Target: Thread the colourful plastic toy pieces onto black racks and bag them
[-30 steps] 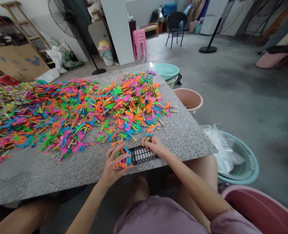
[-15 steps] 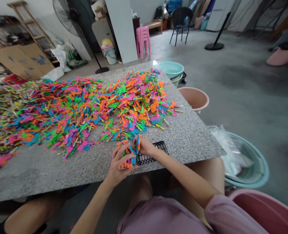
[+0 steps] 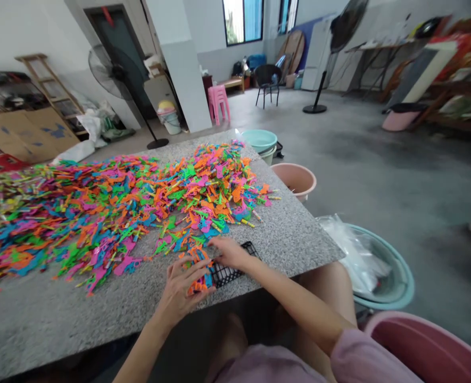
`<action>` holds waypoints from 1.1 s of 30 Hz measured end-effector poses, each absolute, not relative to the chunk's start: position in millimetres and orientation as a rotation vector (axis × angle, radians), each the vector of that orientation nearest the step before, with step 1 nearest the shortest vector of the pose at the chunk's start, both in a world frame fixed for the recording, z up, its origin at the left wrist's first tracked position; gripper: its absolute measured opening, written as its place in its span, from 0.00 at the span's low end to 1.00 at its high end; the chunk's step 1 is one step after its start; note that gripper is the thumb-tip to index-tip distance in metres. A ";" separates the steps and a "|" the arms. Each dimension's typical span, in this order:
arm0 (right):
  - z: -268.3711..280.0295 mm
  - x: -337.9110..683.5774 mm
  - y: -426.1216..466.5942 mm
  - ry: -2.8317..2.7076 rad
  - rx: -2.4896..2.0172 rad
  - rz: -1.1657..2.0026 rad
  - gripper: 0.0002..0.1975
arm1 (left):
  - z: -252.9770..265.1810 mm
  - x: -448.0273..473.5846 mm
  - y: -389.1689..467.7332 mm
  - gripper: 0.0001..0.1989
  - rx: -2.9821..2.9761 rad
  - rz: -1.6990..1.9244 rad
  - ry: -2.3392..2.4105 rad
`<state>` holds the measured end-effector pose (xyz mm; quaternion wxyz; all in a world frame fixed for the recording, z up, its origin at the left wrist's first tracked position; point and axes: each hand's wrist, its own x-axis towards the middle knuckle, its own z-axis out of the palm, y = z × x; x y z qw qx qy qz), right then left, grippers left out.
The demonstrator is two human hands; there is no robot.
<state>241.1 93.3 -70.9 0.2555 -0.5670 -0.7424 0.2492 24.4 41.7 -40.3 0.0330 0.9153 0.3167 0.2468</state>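
Observation:
My left hand [image 3: 182, 290] curves over a bunch of small plastic toy guns [image 3: 200, 270], mostly orange and blue, packed side by side at the left end of a black wire basket [image 3: 229, 274]. Its fingers rest across their top and its thumb lies along the near side. My right hand [image 3: 228, 252] reaches over the basket with its fingers bent together beside the bunch. Whatever may be between those fingertips is hidden. Just beyond both hands spreads a big heap of pink, orange, green and blue toy guns [image 3: 203, 191] on the speckled stone table [image 3: 287, 239].
The table's right corner juts out near my knee. On the floor to the right stand a peach basin [image 3: 295, 178], a teal tub [image 3: 405, 279] with clear plastic bags [image 3: 355, 260], and a pink tub [image 3: 419, 340]. A turquoise basin [image 3: 259, 139] is beyond the table's far corner.
My right hand held an orange and blue toy gun upright beside the bunch; that piece no longer shows in its fingers. My left hand lies flatter over the bunch. The view has tilted up and turned right.

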 end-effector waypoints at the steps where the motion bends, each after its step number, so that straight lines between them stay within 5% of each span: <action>1: -70.2 256.8 96.2 -1.959 -1.626 0.624 0.14 | -42.3 24.1 41.1 0.13 2.805 0.799 0.976; 7: -78.7 324.0 114.1 -2.003 -2.061 0.399 0.13 | -51.9 29.5 38.0 0.10 2.745 0.949 0.979; 25: -87.1 219.3 7.0 -1.891 -1.694 0.910 0.05 | -43.9 24.7 37.4 0.11 2.635 0.839 1.021; 33: -66.1 206.4 23.4 -2.287 -1.771 0.854 0.16 | -46.6 31.1 33.6 0.15 2.612 0.917 1.065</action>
